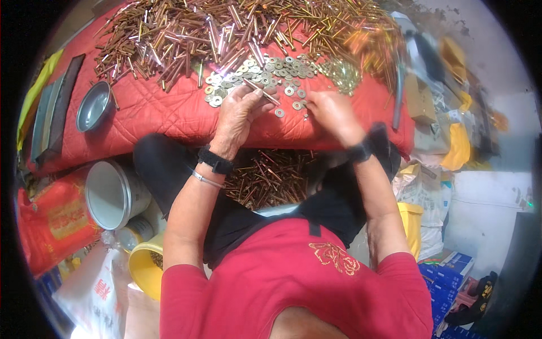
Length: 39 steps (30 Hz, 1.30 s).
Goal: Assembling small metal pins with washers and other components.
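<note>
Over the near part of a red cloth-covered surface (164,116), my left hand (244,110) pinches a thin copper-coloured metal rod (262,92). The rod slants down to the right past my fingertips. Flat round washers (288,69) lie in a loose heap just beyond it, and a single washer (279,113) rests apart on the cloth between my hands. My right hand (334,114) is close to the washers' right side, its fingers drawn together and a little blurred. Whatever they may hold is too small to make out.
A large pile of similar rods (186,34) covers the far side. Small shiny pieces (341,76) sit right of the washers. A metal bowl (95,106) stands at left. More rods (268,175) fill the space between my legs. Buckets (108,195) stand lower left.
</note>
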### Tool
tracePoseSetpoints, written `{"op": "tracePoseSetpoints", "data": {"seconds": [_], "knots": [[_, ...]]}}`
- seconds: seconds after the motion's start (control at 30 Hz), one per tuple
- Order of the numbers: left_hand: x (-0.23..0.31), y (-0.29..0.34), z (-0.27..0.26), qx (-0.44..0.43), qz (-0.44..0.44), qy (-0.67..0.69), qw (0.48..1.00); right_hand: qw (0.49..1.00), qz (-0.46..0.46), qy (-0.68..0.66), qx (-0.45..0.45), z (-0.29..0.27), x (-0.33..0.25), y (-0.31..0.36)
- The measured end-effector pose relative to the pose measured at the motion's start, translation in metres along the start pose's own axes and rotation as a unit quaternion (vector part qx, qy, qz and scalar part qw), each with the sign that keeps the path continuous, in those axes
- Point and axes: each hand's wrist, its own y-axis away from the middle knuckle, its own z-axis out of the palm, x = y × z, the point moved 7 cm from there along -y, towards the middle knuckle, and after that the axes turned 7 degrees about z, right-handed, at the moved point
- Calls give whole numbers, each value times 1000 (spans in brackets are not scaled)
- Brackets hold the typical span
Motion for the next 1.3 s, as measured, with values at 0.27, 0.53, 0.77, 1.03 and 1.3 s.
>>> {"op": "tracePoseSetpoints", "data": {"seconds": [0.27,0.53,0.77,1.03,1.3], "knots": [[-9,-1,1,-32,-37,60,997,976,-117,48,-178,10,-11,-39],[-19,2,5,-39,-79,36,996,937,2,-348,-35,-11,20,9],[-19,8,17,-64,-97,10,993,862,58,-499,-70,-22,-13,21],[-15,1,10,-30,-94,-7,995,883,2,-468,41,-33,-3,16],[-12,10,16,-141,-146,-141,969,859,-14,-467,-208,-22,-14,27]]}}
